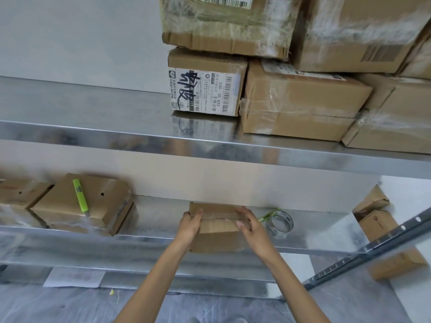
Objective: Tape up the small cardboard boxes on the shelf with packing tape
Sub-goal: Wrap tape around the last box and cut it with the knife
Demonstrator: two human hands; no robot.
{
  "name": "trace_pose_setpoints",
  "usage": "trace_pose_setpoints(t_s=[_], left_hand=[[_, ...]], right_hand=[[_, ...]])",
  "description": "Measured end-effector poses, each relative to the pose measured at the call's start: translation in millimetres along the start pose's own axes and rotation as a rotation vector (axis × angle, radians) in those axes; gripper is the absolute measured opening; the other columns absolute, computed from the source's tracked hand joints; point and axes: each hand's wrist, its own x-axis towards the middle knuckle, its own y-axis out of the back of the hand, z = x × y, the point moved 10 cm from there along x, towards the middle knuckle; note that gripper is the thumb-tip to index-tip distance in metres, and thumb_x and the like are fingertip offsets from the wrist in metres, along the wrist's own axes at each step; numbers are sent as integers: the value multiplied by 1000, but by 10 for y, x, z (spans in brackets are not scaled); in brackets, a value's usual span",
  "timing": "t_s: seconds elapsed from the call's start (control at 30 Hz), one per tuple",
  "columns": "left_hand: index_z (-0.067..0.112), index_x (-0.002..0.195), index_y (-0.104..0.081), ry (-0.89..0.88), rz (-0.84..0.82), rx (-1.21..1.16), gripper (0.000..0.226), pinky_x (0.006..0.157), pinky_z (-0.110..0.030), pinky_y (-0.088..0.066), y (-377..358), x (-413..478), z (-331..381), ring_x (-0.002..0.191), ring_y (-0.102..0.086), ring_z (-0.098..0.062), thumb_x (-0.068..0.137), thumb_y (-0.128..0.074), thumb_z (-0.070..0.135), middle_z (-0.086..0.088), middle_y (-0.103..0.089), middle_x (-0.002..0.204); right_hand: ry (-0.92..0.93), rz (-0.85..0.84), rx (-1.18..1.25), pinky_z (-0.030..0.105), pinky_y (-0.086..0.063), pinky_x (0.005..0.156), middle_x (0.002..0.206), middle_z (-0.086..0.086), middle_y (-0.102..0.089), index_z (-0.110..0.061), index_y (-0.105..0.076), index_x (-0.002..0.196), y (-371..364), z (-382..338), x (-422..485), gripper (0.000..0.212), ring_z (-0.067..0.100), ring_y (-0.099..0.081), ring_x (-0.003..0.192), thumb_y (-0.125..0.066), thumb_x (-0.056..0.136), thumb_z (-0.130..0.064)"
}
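Observation:
A small cardboard box [218,227] stands at the front edge of the lower metal shelf [161,220], with a strip of clear tape across its top. My left hand [190,223] grips its left side, fingers over the top edge. My right hand [250,223] holds its right side, thumb on the front face. A roll of clear packing tape [281,222] lies on the shelf just right of the box, with a green-tinted loose end trailing toward the box.
Two taped small boxes [77,206] sit at the left of the lower shelf, a green utility knife [81,198] lying on one. Larger parcels [298,106] crowd the upper shelf. More boxes [377,220] stand at the right beyond a slotted shelf upright [373,248].

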Motion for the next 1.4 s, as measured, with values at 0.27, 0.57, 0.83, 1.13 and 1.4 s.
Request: trace_pose_setpoints(t_s=[0.27,0.57,0.83,1.13,1.4], left_hand=[[15,126,-55,-281,14,-14,46,102,-38,-44,72,-478,606,112,-58,-24,89,-58,41,-6,-63,119],[20,129,-52,-561,153,119,32,84,-13,-39,-167,-1976,1129,97,-49,-3,98,-51,30,4,-38,105],[23,123,-60,-920,247,23,71,75,-7,-43,-483,-3600,1687,91,-58,-4,72,-58,72,7,-46,100],[26,131,-49,-1257,227,52,45,81,-7,-43,-785,-4484,2954,103,-49,7,89,-57,40,22,-43,106],[32,138,-41,-1488,283,170,55,97,-19,-37,-1021,-4440,4259,116,-46,-5,90,-66,27,16,-47,118]], right_hand=[[134,125,86,-6,-30,86,132,-22,-43,-30,-40,136,570,-594,-425,51,-7,-41,119,-58,92,-10],[276,190,138,9,-44,91,130,-32,-47,-41,-45,130,1485,-1099,-1418,52,-8,-45,121,-61,90,-12],[496,277,168,10,-46,89,128,-28,-53,-51,-55,117,2615,-1650,-2535,68,-5,-50,119,-69,79,3],[720,435,157,11,-44,94,125,-34,-48,-56,-45,117,3651,-2529,-2762,66,-11,-46,118,-65,83,-4],[921,629,176,6,-42,92,126,-22,-46,-30,-40,123,4420,-3110,-2205,58,-9,-45,121,-65,83,4]])
